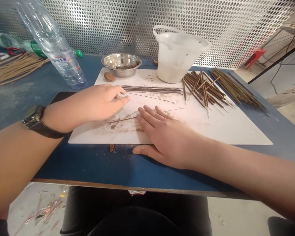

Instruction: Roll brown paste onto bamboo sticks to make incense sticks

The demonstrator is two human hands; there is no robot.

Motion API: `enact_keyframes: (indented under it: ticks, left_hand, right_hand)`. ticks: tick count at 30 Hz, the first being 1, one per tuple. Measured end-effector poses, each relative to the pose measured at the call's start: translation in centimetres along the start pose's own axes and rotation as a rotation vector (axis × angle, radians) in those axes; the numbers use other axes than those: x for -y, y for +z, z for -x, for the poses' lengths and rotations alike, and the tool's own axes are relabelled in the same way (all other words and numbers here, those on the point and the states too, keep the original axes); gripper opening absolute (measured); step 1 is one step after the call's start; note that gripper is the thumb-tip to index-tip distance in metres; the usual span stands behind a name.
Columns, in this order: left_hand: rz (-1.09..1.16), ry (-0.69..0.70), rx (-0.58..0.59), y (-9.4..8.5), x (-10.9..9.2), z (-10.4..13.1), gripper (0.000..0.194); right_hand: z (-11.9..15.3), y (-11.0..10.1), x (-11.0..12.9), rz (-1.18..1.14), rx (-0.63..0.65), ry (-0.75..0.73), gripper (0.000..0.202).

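Observation:
My right hand (162, 131) lies flat, fingers stretched out, on a white board (236, 131). Beneath its fingers runs a thin brown stick (124, 119), showing on the left, with a fine tip poking out on the right. My left hand (103, 101) hovers over or rests on the board's left side; I cannot tell which. Its thumb and index finger are apart, and the other fingers are partly hidden. Near those fingertips lies a row of thin dark sticks (154, 89), whose left ends the hand covers. One loose thin stick (152, 97) slants just below the row. Brown crumbs surround both hands.
Behind stand a metal bowl (121, 64) with dark material, a brown lump (109, 76) and a white plastic bucket (173, 55). Thicker brown sticks (204, 87) are heaped at right, beside another bundle (238, 88). A clear bottle (56, 49) stands left. Perforated metal (127, 26) closes the back.

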State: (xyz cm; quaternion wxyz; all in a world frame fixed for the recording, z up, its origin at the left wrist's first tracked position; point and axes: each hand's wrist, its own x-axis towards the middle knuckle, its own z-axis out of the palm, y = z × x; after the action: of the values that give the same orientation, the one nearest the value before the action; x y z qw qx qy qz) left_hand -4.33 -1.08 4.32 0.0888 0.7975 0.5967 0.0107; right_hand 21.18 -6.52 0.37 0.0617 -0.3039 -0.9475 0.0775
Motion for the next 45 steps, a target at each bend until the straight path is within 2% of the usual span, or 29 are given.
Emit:
enact_keyframes:
  ticks: [4, 8, 11, 16, 24, 29, 37, 41, 43, 45]
  left_hand:
    - [-0.062, 0.061, 0.028, -0.5, 2.0, -0.9, 0.048]
    - [-0.06, -0.044, 0.062, -1.3, 3.1, -1.7, 0.053]
    - [-0.034, -0.067, 0.054, -1.4, 3.0, -2.1, 0.049]
    - [-0.001, -0.055, 0.052, -0.8, 2.6, -2.3, 0.049]
    - [-0.017, -0.054, 0.058, -0.7, 2.2, -2.2, 0.049]
    - [0.007, -0.041, 0.061, -0.7, 2.4, -2.3, 0.048]
    - [-0.059, -0.039, 0.073, -1.0, 2.1, -2.0, 0.051]
    - [-0.052, -0.039, 0.079, -1.1, 2.0, -2.0, 0.051]
    - [-0.055, -0.028, 0.07, -1.0, 2.2, -2.1, 0.051]
    - [-0.064, -0.018, 0.063, -0.9, 2.4, -2.3, 0.051]
  right_hand:
    - [-0.9, -0.3, -0.7, 0.04, 0.011, 0.024, 0.101]
    - [-1.9, -1.4, 0.4, -0.007, 0.064, -0.022, 0.096]
    - [-3.2, -1.4, 1.8, -0.042, 0.079, -0.078, 0.094]
    - [-5.3, 0.1, 2.9, -0.042, 0.06, -0.109, 0.095]
    - [-5.2, 0.2, 3.8, -0.053, 0.126, -0.099, 0.103]
    - [-6.0, 0.3, 3.5, -0.028, 0.096, -0.074, 0.104]
    - [-5.1, 0.5, 3.9, -0.021, 0.115, -0.062, 0.102]
    - [-6.0, 0.7, 3.1, -0.007, 0.063, -0.075, 0.099]
    - [-6.0, 0.3, 2.6, -0.004, 0.04, -0.078, 0.094]
    - [-5.6, -0.8, 2.0, 0.031, 0.037, -0.008, 0.079]
